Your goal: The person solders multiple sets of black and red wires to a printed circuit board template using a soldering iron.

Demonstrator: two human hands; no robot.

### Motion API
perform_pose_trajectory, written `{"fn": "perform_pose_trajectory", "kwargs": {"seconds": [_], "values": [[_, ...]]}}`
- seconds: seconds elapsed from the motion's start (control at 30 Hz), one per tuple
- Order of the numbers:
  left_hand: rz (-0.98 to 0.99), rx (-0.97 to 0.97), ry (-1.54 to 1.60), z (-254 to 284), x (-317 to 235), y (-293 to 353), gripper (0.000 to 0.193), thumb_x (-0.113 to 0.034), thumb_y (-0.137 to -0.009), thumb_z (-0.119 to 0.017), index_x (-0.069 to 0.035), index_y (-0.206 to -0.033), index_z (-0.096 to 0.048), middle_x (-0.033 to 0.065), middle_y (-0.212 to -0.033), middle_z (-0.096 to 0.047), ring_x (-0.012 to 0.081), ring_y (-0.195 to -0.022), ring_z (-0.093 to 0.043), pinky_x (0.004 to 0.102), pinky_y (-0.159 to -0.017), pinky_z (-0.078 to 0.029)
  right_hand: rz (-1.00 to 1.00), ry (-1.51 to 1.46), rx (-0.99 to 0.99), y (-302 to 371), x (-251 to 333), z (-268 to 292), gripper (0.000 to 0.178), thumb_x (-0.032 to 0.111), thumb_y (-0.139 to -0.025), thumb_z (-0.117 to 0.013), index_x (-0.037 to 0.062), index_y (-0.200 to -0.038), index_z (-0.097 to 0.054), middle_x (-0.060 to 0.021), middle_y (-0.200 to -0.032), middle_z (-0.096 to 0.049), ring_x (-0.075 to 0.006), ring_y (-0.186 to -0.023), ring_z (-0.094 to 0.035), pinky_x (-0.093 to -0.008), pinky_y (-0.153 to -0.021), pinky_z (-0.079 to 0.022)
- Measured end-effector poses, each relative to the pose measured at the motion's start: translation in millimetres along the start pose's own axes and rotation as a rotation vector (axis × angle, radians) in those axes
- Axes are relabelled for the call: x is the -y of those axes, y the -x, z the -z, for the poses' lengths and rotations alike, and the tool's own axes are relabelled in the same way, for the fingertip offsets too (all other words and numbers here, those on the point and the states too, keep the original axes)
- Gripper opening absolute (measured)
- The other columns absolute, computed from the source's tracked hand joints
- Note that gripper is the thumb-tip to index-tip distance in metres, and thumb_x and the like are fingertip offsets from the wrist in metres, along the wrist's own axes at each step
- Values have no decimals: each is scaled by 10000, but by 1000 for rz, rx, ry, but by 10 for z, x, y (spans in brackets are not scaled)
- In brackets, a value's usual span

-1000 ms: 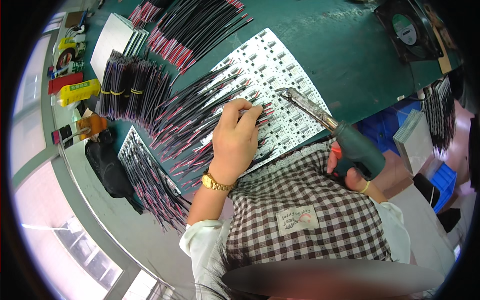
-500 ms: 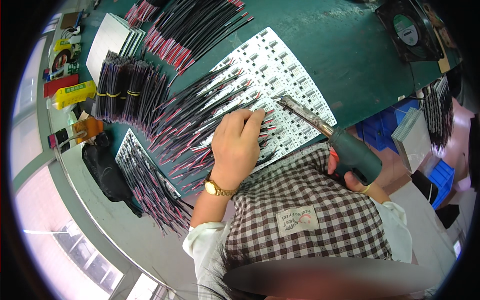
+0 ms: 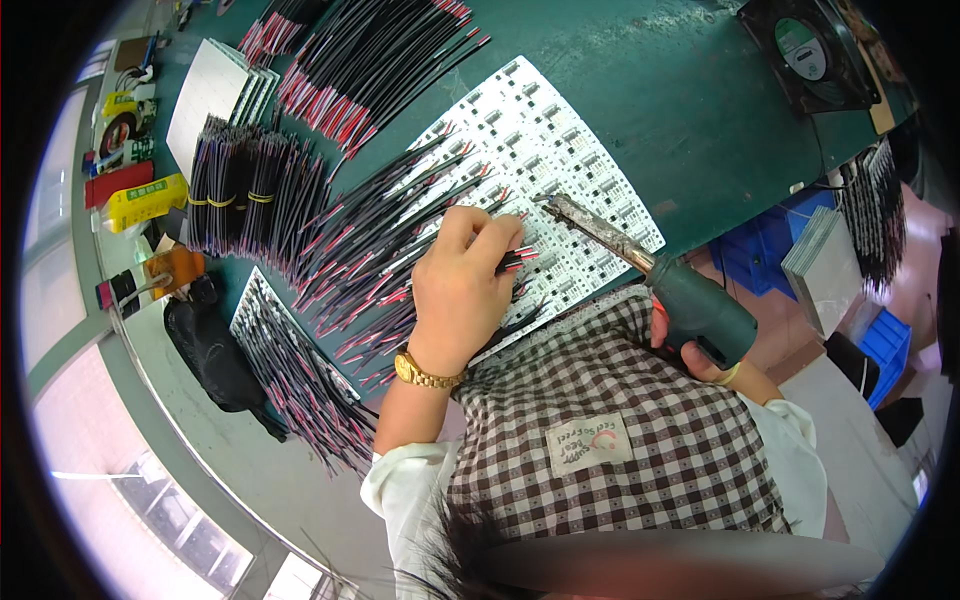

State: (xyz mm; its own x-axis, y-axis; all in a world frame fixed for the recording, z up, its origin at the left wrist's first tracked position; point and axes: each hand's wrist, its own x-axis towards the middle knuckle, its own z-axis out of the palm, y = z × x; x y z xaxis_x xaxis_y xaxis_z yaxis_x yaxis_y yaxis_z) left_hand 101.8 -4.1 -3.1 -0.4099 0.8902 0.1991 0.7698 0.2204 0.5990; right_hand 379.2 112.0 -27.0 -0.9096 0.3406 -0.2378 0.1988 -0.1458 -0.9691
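Note:
My left hand (image 3: 462, 285), with a gold watch on its wrist, is closed over a white circuit board panel (image 3: 570, 150). Thumb and fingers pinch short black wires (image 3: 517, 260) whose red and white ends stick out beside the fingertips. Many more wires fan leftward from rows on the panel. In my right hand (image 3: 705, 362) is a soldering iron (image 3: 700, 305) with a thick dark green handle. Its bent metal tip points left and hovers near the panel, just right of my left fingertips. Whether the tip touches the board cannot be seen.
Loose black wires (image 3: 375, 70) lie at the back, with banded wire bundles (image 3: 235, 195) left of the panel. A second wired panel (image 3: 262, 300), stacked white boards (image 3: 205, 100) and a black pouch (image 3: 210, 345) are on the left. A fan (image 3: 805, 55) stands far right, above blue bins (image 3: 880, 360).
My left hand has shifted slightly left, and the wire ends at its fingertips show more plainly. The iron stays about the same over the panel. The whole view has moved a little.

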Motion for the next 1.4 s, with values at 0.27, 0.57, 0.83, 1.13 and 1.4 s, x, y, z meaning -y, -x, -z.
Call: {"fn": "perform_pose_trajectory", "kwargs": {"seconds": [0.27, 0.57, 0.83, 1.13, 1.4], "values": [[-123, -140, -135, -87, 13, 58, 292, -27, -623, -729, -114, -891, -655, 18, -791, -559, 183, -632, -568, 297, -528, -458, -76, 55, 14, -6, 83, 22, 630, 543, -827, -619, 3, -1127, -494, -49, -824, -543, -142, -739, -518, -279, -697, -424], [-225, -152, -220, -117, 38, 45, 278, -33, -707, -631, -89, -977, -661, 33, -842, -565, 176, -664, -560, 286, -532, -440, -109, 11, -44, 67, 31, -17, 664, 483, -822, -643, -5, -1230, -453, -46, -851, -547, -143, -750, -524, -279, -707, -429], [-256, -85, -358, -58, 9, 88, 280, -77, -719, -652, -94, -999, -664, 18, -883, -571, 144, -667, -543, 267, -525, -427, -77, 13, -41, -3, 104, -13, 607, 471, -823, -635, -11, -1163, -492, -53, -834, -553, -148, -738, -531, -282, -681, -434], [-265, -103, -312, -66, 26, 63, 274, -79, -715, -666, -104, -987, -671, 25, -893, -567, 147, -639, -538, 269, -507, -422, -55, 152, -60, -86, 190, -25, 482, 519, -829, -591, 37, -820, -577, -66, -761, -559, -186, -704, -548, -297, -654, -437], [-252, -127, -276, -70, 28, 76, 304, -64, -687, -670, -110, -987, -674, 29, -896, -570, 157, -646, -550, 282, -515, -441, 121, 348, 29, -45, 84, 71, 443, 191, -686, -659, 18, -1091, -614, -95, -931, -644, -241, -774, -646, -293, -696, -510]]}}
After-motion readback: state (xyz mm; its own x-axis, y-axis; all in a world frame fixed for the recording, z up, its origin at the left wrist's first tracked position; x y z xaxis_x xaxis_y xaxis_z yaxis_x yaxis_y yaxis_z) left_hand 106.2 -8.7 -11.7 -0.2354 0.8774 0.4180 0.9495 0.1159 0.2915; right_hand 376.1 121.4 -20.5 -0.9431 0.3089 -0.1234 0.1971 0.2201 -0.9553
